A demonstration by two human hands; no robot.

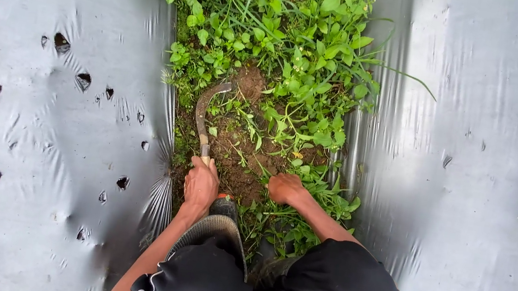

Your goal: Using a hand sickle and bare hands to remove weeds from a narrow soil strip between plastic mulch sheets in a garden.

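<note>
Silver plastic mulch [53, 134] flanks weeds [302, 48]; left hand [201, 185] grips sickle [203, 112].

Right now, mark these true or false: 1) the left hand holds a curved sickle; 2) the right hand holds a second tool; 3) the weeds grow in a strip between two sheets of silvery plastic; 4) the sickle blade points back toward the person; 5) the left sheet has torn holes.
1) True: the left hand grips the handle of the curved sickle.
2) False: the right hand holds no tool; it is down among the weeds on the soil.
3) True: silvery plastic sheets lie on the left and right of the weeds.
4) False: the blade points away from the person, curving right at its tip.
5) True: several small dark holes show in it.
</note>
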